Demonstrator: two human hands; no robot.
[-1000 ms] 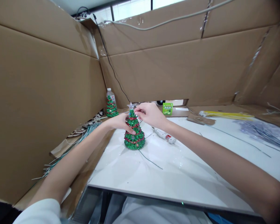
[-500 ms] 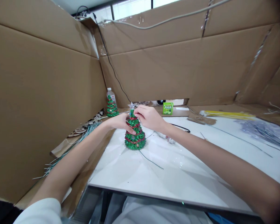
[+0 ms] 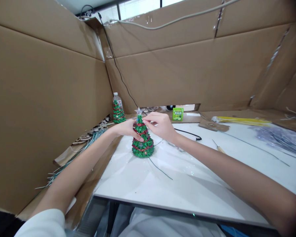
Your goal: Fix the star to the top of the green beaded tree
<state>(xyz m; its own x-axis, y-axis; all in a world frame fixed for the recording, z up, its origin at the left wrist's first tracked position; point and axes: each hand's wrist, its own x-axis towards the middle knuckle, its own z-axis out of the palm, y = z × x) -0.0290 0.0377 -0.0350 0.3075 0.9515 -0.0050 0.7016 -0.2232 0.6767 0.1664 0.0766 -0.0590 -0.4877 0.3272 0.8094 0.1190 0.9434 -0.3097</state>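
A small green beaded Christmas tree [image 3: 143,148] with red garland stands upright on the white tabletop, topped by a clear star [image 3: 138,112]. My left hand [image 3: 128,128] grips the tree from the left, its thumb across the front. My right hand [image 3: 160,124] is at the upper right side of the tree, thumb and forefinger pinched together close to the red garland. Whatever lies between those fingertips is too small to make out. From under the tree's base a thin green wire [image 3: 160,168] runs out over the table.
Behind to the left stand a second beaded tree [image 3: 118,113] and a plastic bottle [image 3: 115,96]. Green wires [image 3: 88,144] lie along the left edge. A green packet [image 3: 178,114], yellow strips [image 3: 241,121], a wooden-handled awl [image 3: 220,149] and a black loop [image 3: 198,137] are further right. Cardboard walls surround the table.
My right hand has shifted slightly right, away from the tree's top, with its fingers still pinched. My left hand and the tree have hardly moved.
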